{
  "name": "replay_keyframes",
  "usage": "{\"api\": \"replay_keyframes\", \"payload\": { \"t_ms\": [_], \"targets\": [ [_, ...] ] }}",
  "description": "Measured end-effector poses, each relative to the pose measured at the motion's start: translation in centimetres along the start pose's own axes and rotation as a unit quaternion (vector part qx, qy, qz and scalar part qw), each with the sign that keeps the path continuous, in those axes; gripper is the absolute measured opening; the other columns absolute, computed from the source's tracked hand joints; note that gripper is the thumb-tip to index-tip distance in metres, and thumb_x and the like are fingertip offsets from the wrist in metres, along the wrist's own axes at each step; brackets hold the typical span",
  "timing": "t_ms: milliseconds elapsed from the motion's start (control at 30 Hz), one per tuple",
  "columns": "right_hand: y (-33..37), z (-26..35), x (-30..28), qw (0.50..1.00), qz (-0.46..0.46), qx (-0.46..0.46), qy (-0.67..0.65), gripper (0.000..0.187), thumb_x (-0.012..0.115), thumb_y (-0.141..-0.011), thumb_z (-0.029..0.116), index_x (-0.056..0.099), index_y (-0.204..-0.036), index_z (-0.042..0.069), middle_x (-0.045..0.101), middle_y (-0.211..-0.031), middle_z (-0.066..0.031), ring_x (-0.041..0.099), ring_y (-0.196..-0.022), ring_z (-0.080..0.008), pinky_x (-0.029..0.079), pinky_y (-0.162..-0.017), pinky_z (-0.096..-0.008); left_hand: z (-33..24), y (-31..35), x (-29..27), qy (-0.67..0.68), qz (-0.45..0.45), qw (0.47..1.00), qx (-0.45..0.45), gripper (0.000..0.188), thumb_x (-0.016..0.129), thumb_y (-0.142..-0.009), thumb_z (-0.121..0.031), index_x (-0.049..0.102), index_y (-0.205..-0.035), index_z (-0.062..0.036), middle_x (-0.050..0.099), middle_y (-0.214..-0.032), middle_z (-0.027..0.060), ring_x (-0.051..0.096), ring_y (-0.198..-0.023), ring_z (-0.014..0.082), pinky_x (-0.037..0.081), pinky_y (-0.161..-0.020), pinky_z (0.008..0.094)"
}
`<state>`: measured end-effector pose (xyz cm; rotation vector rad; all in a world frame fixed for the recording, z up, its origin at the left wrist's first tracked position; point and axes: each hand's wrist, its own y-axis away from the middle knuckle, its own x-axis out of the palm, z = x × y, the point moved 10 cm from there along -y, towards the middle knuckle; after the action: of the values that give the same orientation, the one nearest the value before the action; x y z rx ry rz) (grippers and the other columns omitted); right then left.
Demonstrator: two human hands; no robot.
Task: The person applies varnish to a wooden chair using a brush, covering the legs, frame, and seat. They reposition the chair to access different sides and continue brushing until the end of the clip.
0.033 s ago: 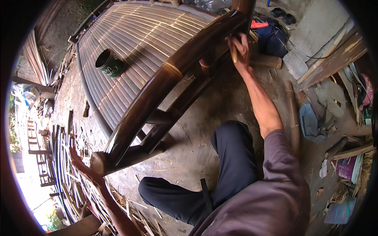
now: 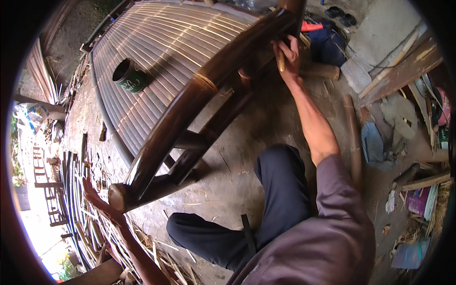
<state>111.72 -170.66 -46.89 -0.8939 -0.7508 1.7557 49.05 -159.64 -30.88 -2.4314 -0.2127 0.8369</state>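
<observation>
A bamboo bench [image 2: 164,128] with a slatted top and dark, glossy rails lies tilted in front of me. My right hand [image 2: 288,56] is at the underside of its far right part, fingers closed around a light wooden handle [image 2: 281,61], like a brush's. The head of that tool is hidden. At the near left corner, my left hand [image 2: 102,202] is stretched out with straight fingers, its palm against or very close to the cut end of a thick bamboo pole [image 2: 116,197]. A green can [image 2: 130,76], open at the top, stands on the slats.
Thin bamboo sticks [image 2: 78,204] lie heaped at the left. On the right are a bamboo pole [image 2: 352,142], a blue cloth [image 2: 372,142] and a plank [image 2: 401,71]. A dark blue bag [image 2: 330,47] and sandals [image 2: 341,17] sit at the far right.
The bench and can sit very slightly further left in the picture. My right hand has moved a little up with the handle. My left hand stays at the pole end.
</observation>
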Motion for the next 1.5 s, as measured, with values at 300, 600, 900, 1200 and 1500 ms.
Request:
{"api": "replay_keyframes", "payload": {
  "t_ms": [300,600,900,1200,1500],
  "targets": [
    [3.6,-3.1,-0.1,0.997,-0.037,0.058,0.032,0.012,0.065,-0.084,0.014,0.070,-0.089,0.024,0.053,-0.092,-0.0114,0.058,-0.088,-0.0301,0.048,-0.074,-0.0393,1.0,-0.2,0.4,0.004,0.038,0.999,-0.013,0.078,0.015,-0.096,-0.062,0.028,-0.146,-0.0038,0.029,-0.150,0.0197,0.022,-0.142,0.0298,0.010,-0.116,0.0462],
    [3.4,-4.9,-0.4,0.989,0.064,0.056,0.121,0.020,0.064,-0.082,0.007,0.066,-0.097,0.020,0.054,-0.102,-0.0123,0.057,-0.091,-0.0342,0.049,-0.075,-0.0430,1.2,-0.9,1.3,0.011,0.036,0.999,0.038,0.075,0.013,-0.098,-0.057,0.026,-0.146,-0.0008,0.029,-0.150,0.0198,0.023,-0.142,0.0292,0.011,-0.117,0.0428],
    [2.7,-3.8,-1.2,0.995,0.038,0.042,0.077,0.011,0.067,-0.077,0.008,0.070,-0.085,0.015,0.069,-0.085,-0.0082,0.065,-0.080,-0.0282,0.051,-0.074,-0.0382,0.8,-0.8,0.7,-0.005,0.029,0.999,0.034,0.081,0.010,-0.095,-0.064,0.028,-0.146,-0.0030,0.031,-0.149,0.0196,0.023,-0.142,0.0299,0.008,-0.117,0.0450],
    [6.7,-10.2,0.5,0.875,0.042,0.464,-0.134,0.020,0.065,-0.086,0.018,0.065,-0.104,0.009,0.065,-0.089,-0.0026,0.060,-0.076,-0.0123,0.050,-0.067,-0.0289,3.0,-1.2,-0.1,0.065,0.009,0.998,-0.003,0.069,0.021,-0.098,-0.056,0.034,-0.145,-0.0083,0.036,-0.148,0.0173,0.026,-0.141,0.0282,0.014,-0.115,0.0445],
    [10.4,11.7,3.4,0.974,0.166,0.064,-0.142,0.024,0.067,-0.084,0.004,0.066,-0.107,0.003,0.069,-0.097,-0.0109,0.065,-0.090,-0.0183,0.050,-0.080,-0.0286,2.2,-0.4,-0.1,0.078,-0.008,0.997,-0.017,0.069,0.024,-0.098,-0.057,0.036,-0.144,-0.0068,0.039,-0.145,0.0171,0.031,-0.137,0.0316,0.020,-0.113,0.0427]
  ]
}}
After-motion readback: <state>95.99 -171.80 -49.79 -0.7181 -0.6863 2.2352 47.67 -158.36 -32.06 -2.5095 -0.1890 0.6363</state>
